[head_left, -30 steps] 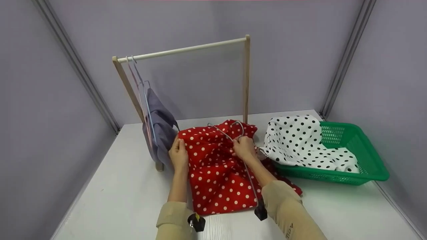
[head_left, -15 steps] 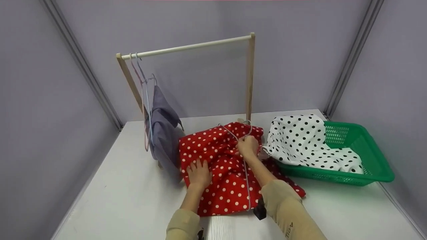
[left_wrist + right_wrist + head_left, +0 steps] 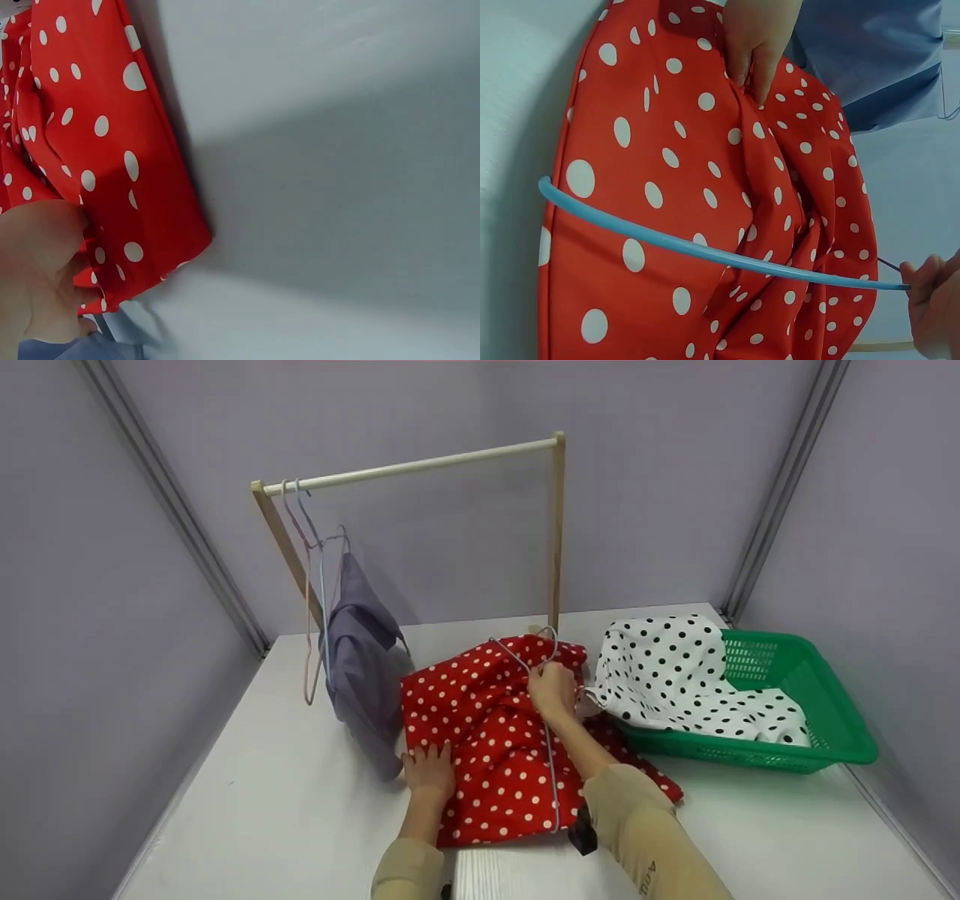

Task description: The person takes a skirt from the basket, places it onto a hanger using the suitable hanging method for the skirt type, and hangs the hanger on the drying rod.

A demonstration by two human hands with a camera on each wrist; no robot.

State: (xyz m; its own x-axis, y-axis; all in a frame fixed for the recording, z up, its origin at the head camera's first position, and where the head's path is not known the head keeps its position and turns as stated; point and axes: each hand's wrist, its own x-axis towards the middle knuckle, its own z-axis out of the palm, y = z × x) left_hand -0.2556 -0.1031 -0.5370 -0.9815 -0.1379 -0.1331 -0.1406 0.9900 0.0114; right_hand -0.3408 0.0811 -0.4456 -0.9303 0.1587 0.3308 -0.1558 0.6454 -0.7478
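Note:
A red garment with white dots (image 3: 487, 780) lies spread and wrinkled on the white table. My right hand (image 3: 553, 686) grips a thin blue-grey clothes hanger (image 3: 553, 780) near its hook, above the garment. In the right wrist view the hanger (image 3: 705, 251) crosses over the cloth, and my right hand (image 3: 936, 304) pinches it at the right edge. My left hand (image 3: 429, 772) rests on the garment's left edge with its fingers spread. The left wrist view has my left hand (image 3: 41, 262) touching the cloth (image 3: 112, 172), its fingertips partly hidden.
A rack with a white rail (image 3: 420, 466) stands behind, holding hangers (image 3: 307, 521) and a grey-purple garment (image 3: 360, 660) at its left end. A green basket (image 3: 832, 712) on the right contains a white cloth with black dots (image 3: 675, 675). Grey walls enclose the table (image 3: 262, 810).
My left hand has left the garment's upper left corner and moved down along its left side, spreading its fingers. The right hand has stayed on the hanger. The hanging garment and hangers have swung slightly.

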